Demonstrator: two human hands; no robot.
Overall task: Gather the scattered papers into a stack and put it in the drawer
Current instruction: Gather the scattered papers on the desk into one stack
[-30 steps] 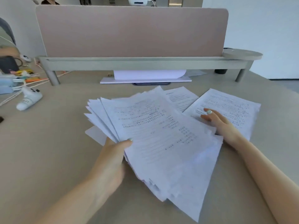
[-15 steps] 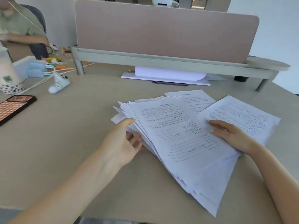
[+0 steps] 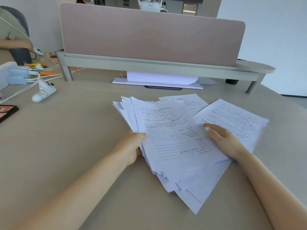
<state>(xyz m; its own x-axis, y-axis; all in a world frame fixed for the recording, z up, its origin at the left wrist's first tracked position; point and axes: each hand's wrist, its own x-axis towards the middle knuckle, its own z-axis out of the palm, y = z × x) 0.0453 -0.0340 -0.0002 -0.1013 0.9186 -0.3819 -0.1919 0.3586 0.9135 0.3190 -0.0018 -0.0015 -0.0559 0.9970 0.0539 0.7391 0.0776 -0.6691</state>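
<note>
A loose, fanned pile of printed white papers [image 3: 172,138] lies on the beige desk [image 3: 66,146], its sheets skewed and its lower corner pointing toward me. My left hand [image 3: 132,146] grips the pile's left edge, thumb on top and fingers underneath. My right hand [image 3: 222,140] rests flat with fingers together on the pile's right side. Beside it lies a separate smaller set of sheets [image 3: 235,118], partly under my right hand. One more sheet [image 3: 191,101] sticks out behind the pile. No drawer is in view.
A pink divider panel [image 3: 149,34] on a raised shelf [image 3: 149,65] bounds the far side, with white paper on a pad [image 3: 159,79] beneath. At left are a white device [image 3: 44,92], cables, a charger block [image 3: 16,75], a phone [image 3: 6,112] and another person's arm [image 3: 15,44].
My left hand has closed on the pile's left edge and pushed the fanned sheets closer together. My right hand stays on the pile's right side. The view has shifted left.
</note>
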